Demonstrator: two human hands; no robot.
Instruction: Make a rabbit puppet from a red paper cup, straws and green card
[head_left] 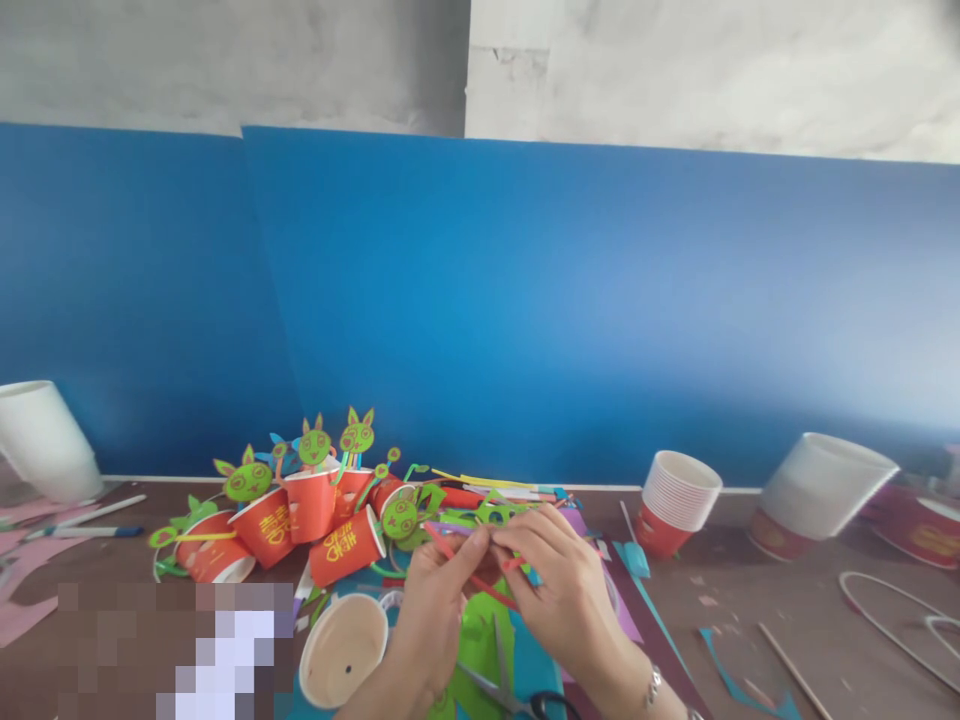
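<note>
My left hand (439,595) and my right hand (559,580) meet at the centre of the view, fingertips pinched together. Between them is a thin red strip (501,592), bent into a curve, with one end rising past my left thumb. A purple piece (450,529) shows beside the left fingers. Below the hands lie dark-handled scissors (504,690) on green paper (480,640). Left of my left wrist stands a paper cup (345,648) with its open top facing up and a small dark hole in its bottom.
Red cups (311,507) with green animal faces (357,436) crowd the left centre. Stacked cups (679,500) stand at the right, near a larger tilted stack (821,495). Blue paper scraps (742,680) and a thin stick (793,668) lie at the lower right. A blue panel (525,300) stands behind.
</note>
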